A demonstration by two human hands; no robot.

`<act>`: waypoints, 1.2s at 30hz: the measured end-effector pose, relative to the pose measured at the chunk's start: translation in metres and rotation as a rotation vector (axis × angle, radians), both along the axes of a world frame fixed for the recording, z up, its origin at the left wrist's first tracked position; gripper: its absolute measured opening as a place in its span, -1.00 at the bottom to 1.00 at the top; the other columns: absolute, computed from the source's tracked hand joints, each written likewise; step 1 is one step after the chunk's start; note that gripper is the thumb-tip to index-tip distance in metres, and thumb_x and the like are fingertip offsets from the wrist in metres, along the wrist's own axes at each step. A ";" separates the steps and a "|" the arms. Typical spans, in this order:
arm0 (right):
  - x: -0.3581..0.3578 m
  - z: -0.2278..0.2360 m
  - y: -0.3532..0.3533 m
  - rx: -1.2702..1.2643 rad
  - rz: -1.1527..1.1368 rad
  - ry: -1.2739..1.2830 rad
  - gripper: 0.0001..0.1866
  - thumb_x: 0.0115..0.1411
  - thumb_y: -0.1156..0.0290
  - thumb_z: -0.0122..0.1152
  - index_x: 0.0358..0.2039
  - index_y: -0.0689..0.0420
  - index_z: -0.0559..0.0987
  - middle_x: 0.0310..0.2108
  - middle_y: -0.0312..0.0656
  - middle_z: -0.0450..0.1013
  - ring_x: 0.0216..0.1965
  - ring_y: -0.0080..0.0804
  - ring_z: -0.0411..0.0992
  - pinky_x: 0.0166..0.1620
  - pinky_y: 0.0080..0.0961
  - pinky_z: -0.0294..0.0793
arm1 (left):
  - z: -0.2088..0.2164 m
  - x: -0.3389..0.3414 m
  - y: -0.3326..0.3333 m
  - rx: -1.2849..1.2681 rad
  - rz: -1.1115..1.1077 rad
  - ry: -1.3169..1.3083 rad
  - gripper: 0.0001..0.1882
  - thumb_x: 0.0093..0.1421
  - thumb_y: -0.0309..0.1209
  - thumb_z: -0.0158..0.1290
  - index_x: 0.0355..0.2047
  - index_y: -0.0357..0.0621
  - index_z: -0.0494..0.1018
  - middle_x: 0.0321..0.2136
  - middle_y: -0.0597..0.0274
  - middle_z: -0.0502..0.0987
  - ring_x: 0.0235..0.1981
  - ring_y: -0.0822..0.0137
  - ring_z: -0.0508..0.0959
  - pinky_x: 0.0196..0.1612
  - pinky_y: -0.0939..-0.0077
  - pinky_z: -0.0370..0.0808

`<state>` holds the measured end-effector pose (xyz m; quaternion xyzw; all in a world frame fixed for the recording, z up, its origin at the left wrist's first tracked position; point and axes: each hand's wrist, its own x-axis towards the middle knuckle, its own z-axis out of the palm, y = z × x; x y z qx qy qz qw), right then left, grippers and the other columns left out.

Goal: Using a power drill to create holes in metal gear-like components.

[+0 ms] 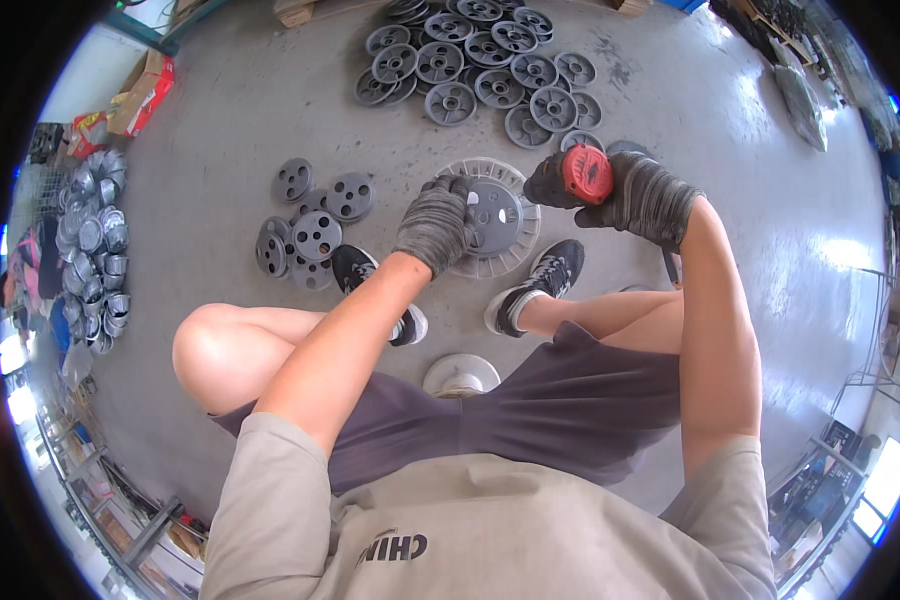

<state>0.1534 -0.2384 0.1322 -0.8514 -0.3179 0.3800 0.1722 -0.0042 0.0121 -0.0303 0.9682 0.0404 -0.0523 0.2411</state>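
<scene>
A grey round disc with holes lies flat on a wider, pale ribbed round base on the floor between my shoes. My left hand, in a grey striped knit glove, is closed at the disc's left edge, its fingers curled and partly hidden. A small white spot shows by its fingertips. My right hand, gloved alike, is wrapped around a red and black power tool. The tool is held above the floor, just right of the base; its working end is hard to make out.
Grey spoked wheels are heaped at the far middle, some close to the tool. Several holed discs lie left of the base. Shiny metal parts are piled at far left, near a red cardboard box. A pale round stool is beneath me.
</scene>
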 end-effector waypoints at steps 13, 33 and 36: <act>-0.004 -0.047 0.018 0.163 -0.003 0.079 -0.51 -0.04 0.25 0.59 -0.11 0.19 0.69 -0.34 -0.01 0.66 -0.34 -0.22 0.56 -0.11 -0.30 0.61 | -0.006 -0.025 -0.018 0.122 0.191 0.226 0.46 -0.24 0.32 0.46 0.54 -0.11 0.01 0.55 -0.02 -0.01 0.59 -0.08 -0.09 0.46 -0.18 0.21; -0.018 -0.015 0.050 -0.110 0.002 0.046 -0.46 0.05 0.44 0.56 0.08 0.19 0.66 -0.14 -0.10 0.68 -0.15 -0.31 0.56 0.09 -0.33 0.56 | -0.018 -0.039 -0.016 0.048 0.176 0.183 0.49 -0.31 0.34 0.48 0.56 0.04 0.01 0.59 -0.03 -0.15 0.62 -0.12 -0.24 0.50 -0.23 0.12; -0.018 -0.016 0.048 -0.135 -0.036 0.072 -0.44 0.05 0.47 0.56 0.11 0.19 0.65 -0.08 -0.11 0.68 -0.11 -0.33 0.55 0.15 -0.34 0.54 | -0.017 -0.037 -0.016 0.057 0.169 0.180 0.47 -0.28 0.34 0.46 0.56 0.04 0.02 0.59 -0.03 -0.15 0.62 -0.11 -0.24 0.51 -0.21 0.08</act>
